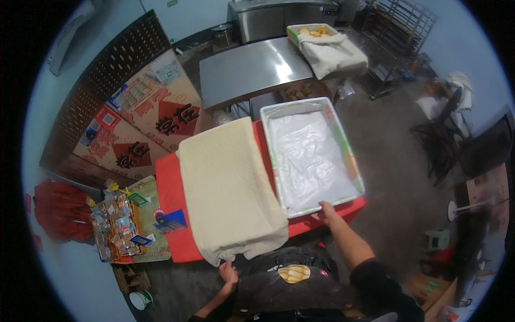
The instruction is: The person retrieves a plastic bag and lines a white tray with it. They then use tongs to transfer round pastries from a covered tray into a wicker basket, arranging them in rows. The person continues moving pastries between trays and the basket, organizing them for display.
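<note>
Nearest, the left hand (228, 272) touches the hanging near edge of a cream cloth (228, 193) — whether its fingers pinch it I cannot tell. The cloth drapes over a red bench (170, 198), long axis running away from the person. To its right, the right hand (326, 211) grips the near rim of a plastic-lined tray (314, 155), fingers curled on it — the tray's long axis also points away. Beyond stands a steel table (247, 70).

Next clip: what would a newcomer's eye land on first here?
A big cream cloth draped over the red table, its near edge by the left hand. Beside it sits a plastic-lined tray, the right hand at its near rim. Farther back, a steel table carries another cloth-covered tray.
</note>
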`<state>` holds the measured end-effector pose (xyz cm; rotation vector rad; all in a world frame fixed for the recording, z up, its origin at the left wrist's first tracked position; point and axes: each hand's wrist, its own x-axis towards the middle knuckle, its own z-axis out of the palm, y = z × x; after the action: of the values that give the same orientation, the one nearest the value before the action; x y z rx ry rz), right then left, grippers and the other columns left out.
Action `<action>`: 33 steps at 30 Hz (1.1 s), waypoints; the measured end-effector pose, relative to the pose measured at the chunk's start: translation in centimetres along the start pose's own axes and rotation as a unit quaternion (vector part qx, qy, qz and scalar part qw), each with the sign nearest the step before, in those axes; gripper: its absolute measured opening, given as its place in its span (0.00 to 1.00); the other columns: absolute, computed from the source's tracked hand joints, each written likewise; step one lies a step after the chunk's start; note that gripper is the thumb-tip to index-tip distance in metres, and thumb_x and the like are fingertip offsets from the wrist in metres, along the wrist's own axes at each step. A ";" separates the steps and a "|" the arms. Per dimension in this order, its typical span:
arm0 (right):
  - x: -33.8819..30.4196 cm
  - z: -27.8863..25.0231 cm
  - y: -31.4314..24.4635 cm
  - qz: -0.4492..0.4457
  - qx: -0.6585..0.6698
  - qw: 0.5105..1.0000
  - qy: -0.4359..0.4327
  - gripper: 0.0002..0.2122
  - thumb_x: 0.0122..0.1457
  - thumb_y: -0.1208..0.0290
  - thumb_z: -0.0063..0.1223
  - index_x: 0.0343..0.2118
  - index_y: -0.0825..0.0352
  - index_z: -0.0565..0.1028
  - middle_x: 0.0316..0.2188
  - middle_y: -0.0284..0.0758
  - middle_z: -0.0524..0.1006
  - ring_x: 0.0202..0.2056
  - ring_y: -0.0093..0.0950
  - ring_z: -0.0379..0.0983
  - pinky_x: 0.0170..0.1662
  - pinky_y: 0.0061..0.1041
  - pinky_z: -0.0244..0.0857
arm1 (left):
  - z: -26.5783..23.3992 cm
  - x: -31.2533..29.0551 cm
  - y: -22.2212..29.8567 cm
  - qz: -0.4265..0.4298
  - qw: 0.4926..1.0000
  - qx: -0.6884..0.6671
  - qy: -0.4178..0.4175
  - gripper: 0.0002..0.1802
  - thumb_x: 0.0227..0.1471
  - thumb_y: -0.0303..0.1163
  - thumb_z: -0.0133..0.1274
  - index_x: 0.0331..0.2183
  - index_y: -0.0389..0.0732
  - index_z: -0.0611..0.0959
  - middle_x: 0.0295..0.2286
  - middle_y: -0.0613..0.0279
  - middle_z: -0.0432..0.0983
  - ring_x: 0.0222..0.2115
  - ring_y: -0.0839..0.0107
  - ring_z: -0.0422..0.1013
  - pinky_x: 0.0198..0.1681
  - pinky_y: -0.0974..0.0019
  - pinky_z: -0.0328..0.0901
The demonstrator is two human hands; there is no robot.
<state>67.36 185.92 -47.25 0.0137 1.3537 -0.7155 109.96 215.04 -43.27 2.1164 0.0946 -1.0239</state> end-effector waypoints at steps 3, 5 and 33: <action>1.3 -1.6 -0.4 0.016 0.021 1.000 -0.015 0.17 0.63 0.67 0.47 0.52 0.70 0.67 0.42 0.45 0.75 0.37 0.39 0.76 0.38 0.37 0.81 | 7.1 -5.0 1.4 0.034 0.992 -0.055 -0.110 0.08 0.59 0.34 0.53 0.38 0.40 0.79 0.29 0.64 0.76 0.28 0.71 0.75 0.28 0.71 0.68; 0.9 -3.2 -1.4 0.019 0.051 0.998 0.012 0.16 0.61 0.68 0.48 0.50 0.71 0.68 0.41 0.45 0.75 0.33 0.38 0.76 0.34 0.35 0.81 | 12.9 -8.9 2.0 0.019 0.967 -0.045 -0.249 0.11 0.60 0.37 0.54 0.41 0.42 0.78 0.33 0.63 0.76 0.33 0.68 0.77 0.32 0.67 0.72; -9.5 -35.9 -36.8 -0.153 -0.226 0.951 0.142 0.15 0.55 0.74 0.53 0.38 0.85 0.72 0.26 0.47 0.77 0.19 0.36 0.76 0.19 0.31 0.74 | 67.5 -33.2 -1.3 -0.080 0.884 0.057 -0.456 0.29 0.52 0.30 0.50 0.56 0.32 0.72 0.50 0.51 0.75 0.49 0.56 0.73 0.50 0.53 0.69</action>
<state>17.99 175.77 -33.55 -0.4853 1.7963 -0.6595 43.97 179.11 -46.78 1.5303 -0.2650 -2.0602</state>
